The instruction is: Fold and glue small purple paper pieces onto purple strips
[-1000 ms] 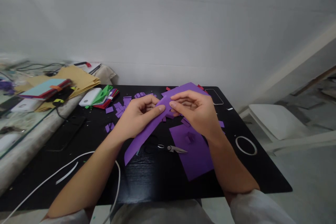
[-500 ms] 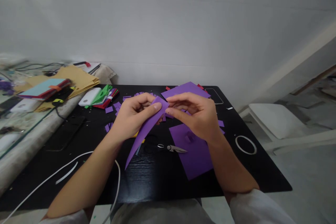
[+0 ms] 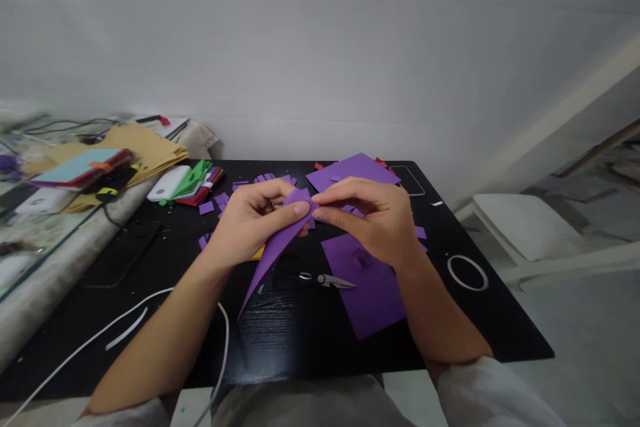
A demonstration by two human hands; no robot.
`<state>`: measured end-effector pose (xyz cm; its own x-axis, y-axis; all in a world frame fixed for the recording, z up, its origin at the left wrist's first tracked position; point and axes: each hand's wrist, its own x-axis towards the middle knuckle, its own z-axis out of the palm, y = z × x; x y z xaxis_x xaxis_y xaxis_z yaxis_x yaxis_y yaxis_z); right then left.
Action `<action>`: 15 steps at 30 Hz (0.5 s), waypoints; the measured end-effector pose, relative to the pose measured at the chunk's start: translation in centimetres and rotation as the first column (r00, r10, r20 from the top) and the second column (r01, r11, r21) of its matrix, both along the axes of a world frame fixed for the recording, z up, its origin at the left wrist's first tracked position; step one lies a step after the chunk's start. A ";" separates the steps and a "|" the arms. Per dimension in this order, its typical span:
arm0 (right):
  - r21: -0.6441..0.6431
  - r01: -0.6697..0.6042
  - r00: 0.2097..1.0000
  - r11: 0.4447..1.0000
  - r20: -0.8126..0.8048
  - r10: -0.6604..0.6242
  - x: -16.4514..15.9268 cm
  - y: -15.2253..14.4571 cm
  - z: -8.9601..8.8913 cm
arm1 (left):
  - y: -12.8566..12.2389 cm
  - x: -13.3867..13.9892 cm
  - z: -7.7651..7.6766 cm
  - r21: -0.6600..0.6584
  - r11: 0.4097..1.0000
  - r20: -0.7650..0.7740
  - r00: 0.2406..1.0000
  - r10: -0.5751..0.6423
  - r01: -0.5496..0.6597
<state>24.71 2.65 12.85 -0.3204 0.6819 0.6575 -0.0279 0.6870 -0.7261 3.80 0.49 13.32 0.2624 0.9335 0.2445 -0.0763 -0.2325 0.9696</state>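
A piece of purple paper [image 3: 273, 255] is held up over the table, one long end slanting down toward me. My left hand [image 3: 247, 221] is closed on its upper part, thumb pressed on top. My right hand [image 3: 383, 221] pinches the paper's top right edge, thumb and index fingertip together there. Below the hands lie scissors [image 3: 330, 281], their blades resting over a flat purple sheet [image 3: 375, 310] with a small folded purple bit on it. Behind the hands are another purple sheet [image 3: 357, 165] and several small purple paper pieces [image 3: 206, 208], partly hidden by my fingers.
A black table [image 3: 300, 353] bears a white cable [image 3: 227, 333], a dark phone-like slab [image 3: 123, 253] and a white ring [image 3: 467, 272]. Green and red paper bundles [image 3: 200, 180] lie back left, with brown envelopes [image 3: 150, 150] beyond. A white stool [image 3: 525, 223] stands at right.
My right fingertips have moved slightly left and closed onto the top edge of the purple paper. My left hand keeps its hold; the view has shifted a little.
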 end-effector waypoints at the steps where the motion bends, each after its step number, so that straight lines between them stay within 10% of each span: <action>1: 0.000 -0.006 1.000 1.000 -0.002 0.006 0.0 0.0 0.0 | 0.0 -0.1 0.0 -0.005 1.000 0.003 1.000 -0.007 0.007; 15: 0.070 0.029 0.998 0.997 0.058 -0.033 0.2 0.1 0.2 | 0.0 -0.3 0.1 0.002 1.000 -0.020 1.000 -0.021 0.021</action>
<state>24.95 2.73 13.08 -0.3395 0.6461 0.6836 0.0360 0.7351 -0.6770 3.46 0.52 13.46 0.2872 0.9270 0.2414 -0.0620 -0.2335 0.9704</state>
